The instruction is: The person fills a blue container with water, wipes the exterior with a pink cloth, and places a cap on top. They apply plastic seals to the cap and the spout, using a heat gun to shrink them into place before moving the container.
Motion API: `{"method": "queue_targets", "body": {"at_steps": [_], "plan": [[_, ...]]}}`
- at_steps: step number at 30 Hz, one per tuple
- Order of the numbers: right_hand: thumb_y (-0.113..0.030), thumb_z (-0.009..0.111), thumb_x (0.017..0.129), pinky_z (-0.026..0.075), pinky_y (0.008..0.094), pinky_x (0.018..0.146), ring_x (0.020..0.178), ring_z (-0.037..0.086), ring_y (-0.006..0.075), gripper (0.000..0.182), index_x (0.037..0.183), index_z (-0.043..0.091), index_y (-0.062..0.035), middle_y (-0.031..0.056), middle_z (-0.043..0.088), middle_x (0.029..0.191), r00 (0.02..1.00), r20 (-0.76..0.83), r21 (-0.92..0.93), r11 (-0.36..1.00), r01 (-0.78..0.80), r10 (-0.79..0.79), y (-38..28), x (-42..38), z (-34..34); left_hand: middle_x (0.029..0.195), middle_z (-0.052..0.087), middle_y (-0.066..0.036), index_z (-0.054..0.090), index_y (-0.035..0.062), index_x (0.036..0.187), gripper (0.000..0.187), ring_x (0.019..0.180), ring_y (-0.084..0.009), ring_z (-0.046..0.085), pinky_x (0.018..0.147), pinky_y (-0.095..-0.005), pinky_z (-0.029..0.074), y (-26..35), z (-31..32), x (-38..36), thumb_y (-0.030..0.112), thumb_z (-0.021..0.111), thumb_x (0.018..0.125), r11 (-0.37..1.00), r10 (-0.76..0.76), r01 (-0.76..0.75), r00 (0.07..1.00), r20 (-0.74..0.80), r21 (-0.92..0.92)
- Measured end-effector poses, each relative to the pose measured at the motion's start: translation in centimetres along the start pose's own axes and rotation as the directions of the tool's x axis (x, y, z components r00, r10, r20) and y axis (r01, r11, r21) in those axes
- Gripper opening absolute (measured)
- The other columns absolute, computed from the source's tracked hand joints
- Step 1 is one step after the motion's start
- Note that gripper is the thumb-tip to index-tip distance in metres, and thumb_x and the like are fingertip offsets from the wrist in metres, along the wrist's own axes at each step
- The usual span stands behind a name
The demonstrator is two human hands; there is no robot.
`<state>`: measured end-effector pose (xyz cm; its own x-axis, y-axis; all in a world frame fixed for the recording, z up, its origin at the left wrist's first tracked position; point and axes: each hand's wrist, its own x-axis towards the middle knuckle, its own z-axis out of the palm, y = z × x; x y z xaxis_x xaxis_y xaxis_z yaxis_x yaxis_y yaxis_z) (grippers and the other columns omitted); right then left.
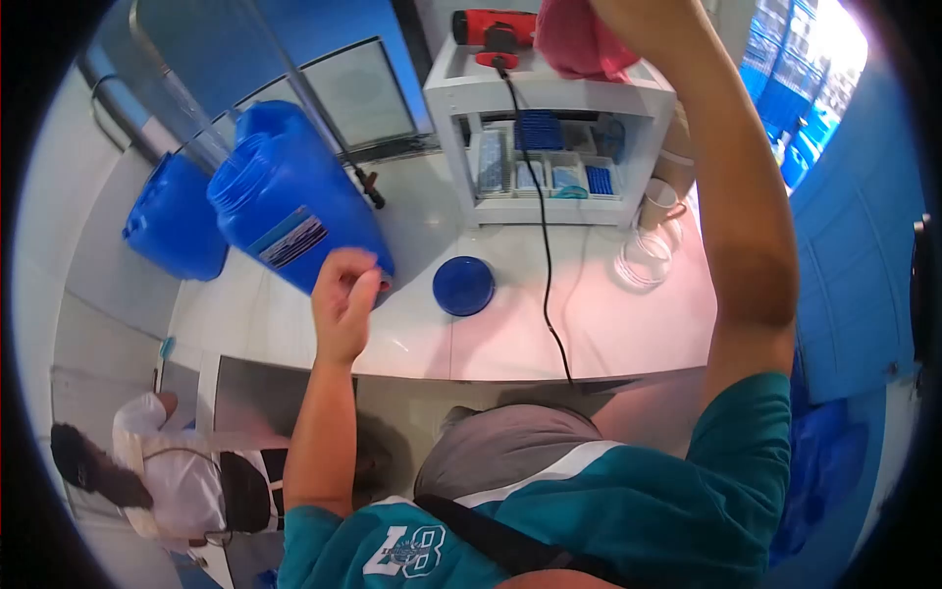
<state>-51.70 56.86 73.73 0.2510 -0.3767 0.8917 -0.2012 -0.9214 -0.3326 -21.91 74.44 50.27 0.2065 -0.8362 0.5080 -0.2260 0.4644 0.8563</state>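
My left hand (343, 302) is raised in front of a large blue jug (304, 206), its fingers loosely curled and the thumb apart, with nothing visible in it. The jug leans, and its threaded mouth has no cap on it. On the white counter to the right of this hand lies a round blue lid (463, 286). My right hand (633, 18) reaches up to the top of a small white shelf, at the frame's upper edge. It grips a pink cloth (581, 44), though its fingertips are cut off or hidden.
A red-and-black power tool (494, 31) lies on the white shelf (549, 96), its black cord (546, 236) crossing the counter (412, 339). A mug (659, 203) and clear glass dish (643, 262) stand at right. Another blue jug (177, 221) is at left. Below left is another person (182, 471).
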Motion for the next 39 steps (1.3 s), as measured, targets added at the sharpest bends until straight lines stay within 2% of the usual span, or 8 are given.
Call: {"method": "queue_targets", "body": {"at_steps": [7,8,17,21,25,33,37,39], "plan": [[-0.034,0.046,0.106,0.051,0.0426,0.084,0.091,0.066,0.0294,0.035,0.118,0.049,-0.0012,0.0167,0.069,0.094,0.756,0.574,-0.281,0.943,-0.179,0.315,-10.8,-2.2,3.9,0.137,0.051,-0.013,0.03,0.0033,0.15,0.087,0.121,-0.0194,0.053,0.103,-0.0351,0.043,10.2,7.9,6.8,0.014,0.082,0.081,0.908,0.418,-0.419,0.907,0.06,0.013],[-0.034,0.052,0.099,0.051,0.0475,0.071,0.081,0.066,0.039,0.03,0.099,0.064,-0.0057,0.0161,0.07,0.089,0.964,0.227,-0.045,0.988,0.15,-0.136,-6.5,-4.4,7.6,0.137,0.051,-0.013,0.028,0.0032,0.151,0.09,0.121,-0.0192,0.054,0.103,-0.0342,0.043,10.6,8.0,7.2,0.015,0.083,0.081,0.911,0.404,-0.393,0.912,0.073,-0.123],[-0.064,0.069,0.083,0.045,0.0398,0.06,0.062,0.054,0.0335,0.062,0.09,0.056,-0.003,0.0156,0.059,0.072,0.794,0.595,0.113,0.991,0.071,-0.125,-6.9,-5.9,7.2,0.104,0.06,0.0,0.061,0.0016,0.115,0.025,0.097,-0.0066,0.055,0.085,-0.0236,0.046,13.0,2.3,5.3,0.014,0.068,0.095,0.971,0.127,-0.163,0.972,0.196,0.176],[-0.043,0.08,0.08,0.044,0.0361,0.062,0.067,0.055,0.0271,0.049,0.091,0.056,-0.0011,0.0118,0.057,0.071,0.703,0.669,0.199,0.969,0.144,-0.241,-6.9,-5.2,6.5,0.102,0.059,0.0,0.061,0.0048,0.105,0.01,0.094,-0.006,0.054,0.085,-0.0248,0.045,14.8,1.7,3.2,0.009,0.064,0.096,0.986,0.161,-0.157,0.985,0.065,-0.064],[-0.025,0.074,0.086,0.044,0.0339,0.067,0.074,0.056,0.0215,0.029,0.093,0.057,-0.002,0.0091,0.058,0.078,0.594,0.777,0.187,0.977,0.097,-0.208,-6.3,-4.3,4.5,0.095,0.06,-0.005,0.058,0.0048,0.096,0.016,0.088,-0.0058,0.054,0.077,-0.0243,0.045,15.6,-2.8,3.0,0.009,0.073,0.09,0.815,0.4,-0.404,0.911,0.101,0.416],[-0.021,0.072,0.089,0.045,0.0272,0.068,0.076,0.056,0.0112,0.022,0.093,0.058,-0.0038,0.0021,0.058,0.079,0.571,0.82,0.107,0.971,-0.216,0.037,-4.7,-4.8,1.8,0.081,0.058,0.002,0.056,0.0059,0.088,0.031,0.074,-0.0054,0.053,0.064,-0.0235,0.046,18.5,-10.2,1.4,0.014,0.084,0.08,0.711,-0.276,0.121,0.954,0.117,0.693],[-0.025,0.069,0.093,0.05,0.0267,0.07,0.083,0.059,0.0088,0.023,0.1,0.06,-0.0055,-0.0001,0.062,0.088,0.447,0.893,0.227,0.807,-0.545,0.05,-0.5,-6.2,4.4,0.095,0.06,0.002,0.058,0.0074,0.1,0.021,0.082,-0.007,0.057,0.07,-0.0247,0.048,14.9,-11.6,1.1,0.015,0.074,0.089,0.982,-0.187,0.152,0.875,0.447,0.113],[-0.027,0.068,0.095,0.052,0.0272,0.073,0.086,0.062,0.0097,0.025,0.105,0.061,-0.0055,0.0005,0.064,0.092,0.388,0.913,0.259,0.554,-0.791,0.127,0.4,-8.5,6.6,0.097,0.061,0.001,0.058,0.008,0.104,0.019,0.084,-0.0089,0.06,0.072,-0.0272,0.051,15.4,-6.5,1.2,0.023,0.066,0.096,0.807,-0.581,0.579,0.814,0.023,-0.116]]}}
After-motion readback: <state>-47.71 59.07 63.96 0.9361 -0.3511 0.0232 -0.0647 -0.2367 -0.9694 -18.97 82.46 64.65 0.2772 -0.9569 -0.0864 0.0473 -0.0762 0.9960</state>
